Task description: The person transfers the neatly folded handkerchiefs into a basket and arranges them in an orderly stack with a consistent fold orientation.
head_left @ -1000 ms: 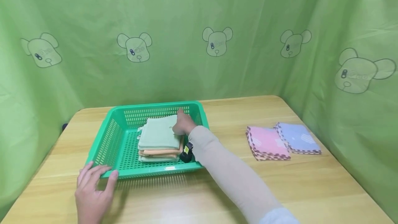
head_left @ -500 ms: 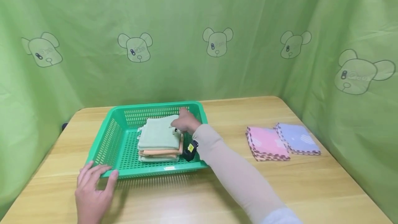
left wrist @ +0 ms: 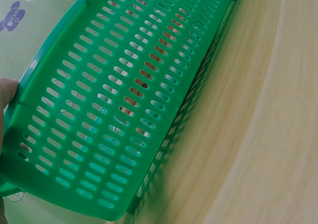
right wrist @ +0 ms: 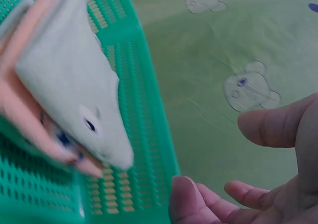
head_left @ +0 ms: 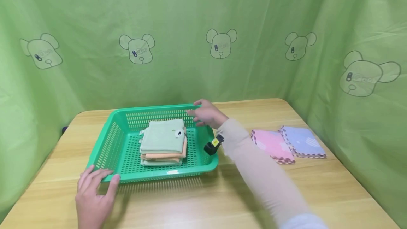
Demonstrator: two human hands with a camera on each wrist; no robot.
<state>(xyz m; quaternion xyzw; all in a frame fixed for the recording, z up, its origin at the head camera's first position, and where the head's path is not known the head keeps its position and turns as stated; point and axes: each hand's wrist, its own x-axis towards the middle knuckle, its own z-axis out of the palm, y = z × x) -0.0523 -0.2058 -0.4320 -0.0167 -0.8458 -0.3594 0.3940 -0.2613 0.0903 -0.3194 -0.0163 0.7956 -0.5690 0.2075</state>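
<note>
"Head view: any writing?"
"Bear heads (head_left: 140, 51) on the green curtain (head_left: 178, 80) carry faint letters, apparently starting with Q."
"Grip?"
"The left hand (head_left: 95, 197) grips a corner of the slotted green plastic basket (head_left: 146, 176); the right hand (head_left: 209, 113), fingers loosely spread, is free by the rear right corner."
"Folded cloths (head_left: 161, 137)?"
"Stacked inside the basket, soft, squarish, eye motif (head_left: 179, 133) on top."

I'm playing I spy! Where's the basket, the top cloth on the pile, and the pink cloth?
Basket (head_left: 146, 175), head view: on its front rim.
Top cloth (head_left: 163, 137), head view: middle of its upper face.
Pink cloth (head_left: 275, 144), head view: on its upper face.
</note>
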